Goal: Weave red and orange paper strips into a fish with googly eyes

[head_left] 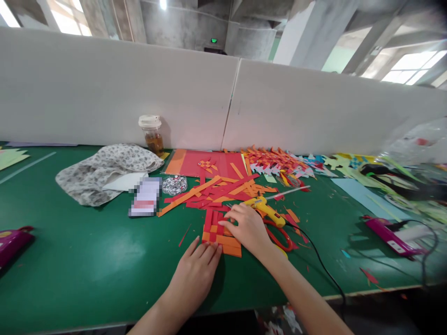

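Observation:
Red and orange paper strips (228,249) cross each other in a woven piece on the green table in front of me. My left hand (197,265) lies at the lower left of this weave, its fingertips resting on an orange strip. Over the weave's upper right, my right hand (246,228) is closed in a pinch at a red paper strip (208,218); part of the grip is hidden. Beside the right hand are a yellow hot glue gun (267,209) and orange-handled scissors (282,237), partly covered by it. Loose strips (209,190) are heaped just beyond.
Behind the heap lies a red sheet (216,163) bearing a small paper fish (207,165). Finished fish (275,158) are piled at back right. A phone (145,197), a cloth (101,172) and a drink cup (152,135) stand left. A black cord (321,260) runs right.

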`<state>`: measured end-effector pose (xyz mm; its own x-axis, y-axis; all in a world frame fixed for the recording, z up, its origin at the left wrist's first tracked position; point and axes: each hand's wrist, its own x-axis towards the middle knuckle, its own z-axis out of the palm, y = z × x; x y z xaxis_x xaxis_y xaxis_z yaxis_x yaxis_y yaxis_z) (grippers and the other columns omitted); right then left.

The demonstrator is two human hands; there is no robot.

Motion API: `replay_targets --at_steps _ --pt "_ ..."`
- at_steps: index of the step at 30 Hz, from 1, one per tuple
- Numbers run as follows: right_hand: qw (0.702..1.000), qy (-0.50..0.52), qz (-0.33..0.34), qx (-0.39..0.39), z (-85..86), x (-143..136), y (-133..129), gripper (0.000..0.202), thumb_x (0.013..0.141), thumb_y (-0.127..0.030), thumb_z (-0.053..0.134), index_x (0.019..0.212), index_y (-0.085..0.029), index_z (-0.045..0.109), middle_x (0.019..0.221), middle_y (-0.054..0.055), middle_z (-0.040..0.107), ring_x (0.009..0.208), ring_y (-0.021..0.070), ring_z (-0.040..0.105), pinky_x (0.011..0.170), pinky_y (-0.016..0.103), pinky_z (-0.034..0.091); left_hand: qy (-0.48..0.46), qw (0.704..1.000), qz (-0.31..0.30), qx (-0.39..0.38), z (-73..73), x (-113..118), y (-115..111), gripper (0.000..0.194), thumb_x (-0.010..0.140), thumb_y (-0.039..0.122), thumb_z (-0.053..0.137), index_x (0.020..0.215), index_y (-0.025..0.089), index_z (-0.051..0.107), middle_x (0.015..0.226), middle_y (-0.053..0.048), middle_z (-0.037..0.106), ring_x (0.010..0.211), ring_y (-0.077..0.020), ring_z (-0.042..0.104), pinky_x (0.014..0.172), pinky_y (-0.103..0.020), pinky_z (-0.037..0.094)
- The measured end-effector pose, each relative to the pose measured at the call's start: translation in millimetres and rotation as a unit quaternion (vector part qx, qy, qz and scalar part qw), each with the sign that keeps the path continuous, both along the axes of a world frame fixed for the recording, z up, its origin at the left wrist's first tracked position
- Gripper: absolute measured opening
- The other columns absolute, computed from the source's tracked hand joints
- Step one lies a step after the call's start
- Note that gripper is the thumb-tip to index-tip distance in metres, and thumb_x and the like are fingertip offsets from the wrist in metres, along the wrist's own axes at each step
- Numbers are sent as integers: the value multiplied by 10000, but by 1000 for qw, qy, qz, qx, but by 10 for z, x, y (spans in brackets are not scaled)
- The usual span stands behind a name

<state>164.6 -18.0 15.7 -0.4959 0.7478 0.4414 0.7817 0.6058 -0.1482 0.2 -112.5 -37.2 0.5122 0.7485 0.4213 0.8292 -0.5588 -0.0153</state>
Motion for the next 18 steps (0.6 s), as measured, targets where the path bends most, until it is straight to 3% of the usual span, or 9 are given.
replay_targets --at_steps 9,18 --pt "999 -10 -28 14 -89 -25 49 197 789 -351 623 649 -214 603 677 37 585 714 207 522 649 338 428 -17 1000 -8 11 19 -1 11 353 853 105 418 1174 156 555 1033 -60 661 944 -184 596 950 -389 401" --pt "994 60 4 -87 -151 -21 -116 150 893 -345 445 918 -210 507 865 53 622 840 211 594 725 334 468 -9 1000 -9 7 48 -5 2 347 851 112 426 1171 146 555 1017 -61 655 929 -188 593 942 -390 419"
